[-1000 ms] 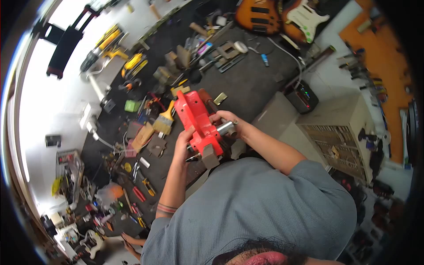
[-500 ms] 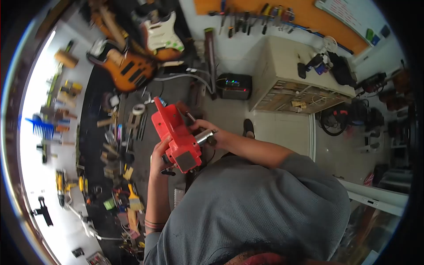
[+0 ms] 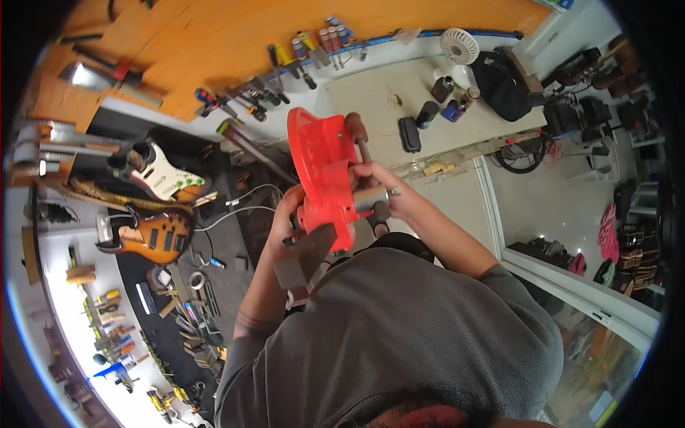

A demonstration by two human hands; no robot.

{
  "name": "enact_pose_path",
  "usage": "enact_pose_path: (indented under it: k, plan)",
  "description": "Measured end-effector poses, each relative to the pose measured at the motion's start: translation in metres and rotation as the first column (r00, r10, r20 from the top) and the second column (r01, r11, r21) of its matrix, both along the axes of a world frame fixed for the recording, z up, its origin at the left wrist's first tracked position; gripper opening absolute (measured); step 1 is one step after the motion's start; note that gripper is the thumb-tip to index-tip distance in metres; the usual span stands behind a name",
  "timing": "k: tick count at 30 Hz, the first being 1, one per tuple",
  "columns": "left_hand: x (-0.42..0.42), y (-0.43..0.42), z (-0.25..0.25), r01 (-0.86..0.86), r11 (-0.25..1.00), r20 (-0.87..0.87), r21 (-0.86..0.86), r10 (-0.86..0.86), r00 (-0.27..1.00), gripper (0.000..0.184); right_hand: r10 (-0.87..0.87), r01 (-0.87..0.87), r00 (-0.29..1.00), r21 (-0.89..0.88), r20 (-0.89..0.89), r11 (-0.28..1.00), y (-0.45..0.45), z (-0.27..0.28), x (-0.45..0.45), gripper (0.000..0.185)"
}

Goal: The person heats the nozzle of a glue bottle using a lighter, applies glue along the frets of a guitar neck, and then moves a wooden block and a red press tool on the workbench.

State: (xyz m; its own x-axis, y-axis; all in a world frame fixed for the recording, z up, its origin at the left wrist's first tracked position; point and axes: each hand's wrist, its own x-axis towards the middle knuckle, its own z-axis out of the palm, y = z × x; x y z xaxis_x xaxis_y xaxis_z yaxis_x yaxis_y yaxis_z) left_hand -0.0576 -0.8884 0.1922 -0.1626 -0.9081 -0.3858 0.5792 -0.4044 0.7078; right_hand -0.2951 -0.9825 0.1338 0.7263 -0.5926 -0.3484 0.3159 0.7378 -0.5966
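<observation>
A red metal tool with a round base (image 3: 321, 167), like a bench vise, is held up in front of my chest between both hands. My left hand (image 3: 289, 210) is wrapped round its left side, with part of the fingers hidden behind the red body. On the other side my right hand (image 3: 382, 182) grips it near the silver cylinder (image 3: 371, 197) and a rod with a brown handle (image 3: 357, 130). A grey block-like part (image 3: 305, 260) juts from the end nearest my body.
A pale cabinet (image 3: 357, 93) bears a small fan (image 3: 459, 46), bottles and a black bag. Hand tools hang on the orange board (image 3: 214, 36) behind. Two guitar bodies (image 3: 153, 235) lie on the dark workbench (image 3: 228, 246) at left. A sliding door frame (image 3: 564, 282) stands at right.
The view has swung from the cluttered workbench towards the pale cabinet and tool board. The red tool is still in both hands and is now raised and tilted more upright.
</observation>
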Motion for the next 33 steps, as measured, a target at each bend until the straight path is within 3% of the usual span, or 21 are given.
enact_pose_path:
  k: [2,4,7,8,11,13,16,24,27,28,29,31,32,33]
  plan:
    - [-0.015,-0.04,0.01,0.108,0.988,-0.063,-0.111,-0.115,0.991,0.05,-0.079,0.079,0.996,-0.017,0.031,0.997,-0.033,-0.004,-0.011,0.046]
    - [-0.026,-0.076,-0.002,0.142,0.988,-0.164,-0.068,-0.151,0.975,0.052,-0.114,0.114,0.993,0.005,-0.004,0.993,-0.06,-0.005,-0.026,0.043]
    - [-0.033,-0.119,-0.038,0.157,0.987,-0.257,0.034,-0.143,0.956,0.057,-0.094,0.099,0.991,-0.041,0.099,0.994,-0.098,-0.034,-0.046,0.044]
    - [-0.032,-0.132,-0.047,0.196,0.98,-0.282,0.025,-0.181,0.942,0.056,-0.171,0.169,0.985,0.04,0.038,0.985,-0.102,-0.022,-0.042,0.044]
    - [-0.034,-0.16,-0.064,0.272,0.951,-0.146,-0.145,-0.292,0.945,0.048,-0.218,0.215,0.974,0.05,0.061,0.975,-0.122,-0.041,-0.046,0.045]
    - [-0.036,-0.165,-0.068,0.248,0.962,-0.031,-0.116,-0.253,0.967,0.045,-0.224,0.222,0.974,0.048,0.034,0.974,-0.134,-0.045,-0.049,0.044]
    - [-0.038,-0.18,-0.077,0.159,0.985,-0.067,0.066,-0.154,0.986,0.045,-0.199,0.199,0.98,0.027,-0.013,0.98,-0.146,-0.031,-0.055,0.045]
    - [-0.052,-0.224,-0.079,0.044,0.982,-0.014,0.181,-0.042,0.999,0.04,-0.298,0.296,0.955,0.063,0.019,0.953,-0.185,-0.042,-0.048,0.05]
    - [-0.051,-0.227,-0.059,0.054,0.97,0.135,0.235,-0.088,0.987,0.041,-0.351,0.348,0.936,0.089,0.015,0.933,-0.187,-0.039,-0.048,0.053]
    - [-0.037,-0.234,-0.086,0.129,0.968,0.101,0.216,-0.154,0.983,0.045,-0.313,0.304,0.941,0.086,0.131,0.949,-0.188,-0.049,-0.056,0.053]
    - [-0.035,-0.23,-0.08,0.116,0.976,0.094,0.184,-0.134,0.986,0.043,-0.418,0.406,0.908,0.183,0.032,0.895,-0.182,-0.046,-0.049,0.051]
    - [-0.035,-0.218,-0.07,0.068,0.991,0.089,0.112,-0.078,0.993,0.041,-0.47,0.45,0.882,0.247,0.029,0.858,-0.155,-0.027,-0.054,0.047]
    - [-0.022,-0.203,-0.074,0.089,0.996,0.202,-0.013,-0.085,0.976,0.05,-0.429,0.413,0.901,0.183,0.061,0.892,-0.141,-0.031,-0.057,0.047]
    - [0.004,-0.197,-0.117,0.088,0.996,0.387,0.005,-0.083,0.918,0.053,-0.381,0.37,0.92,0.12,0.092,0.921,-0.131,-0.042,-0.066,0.047]
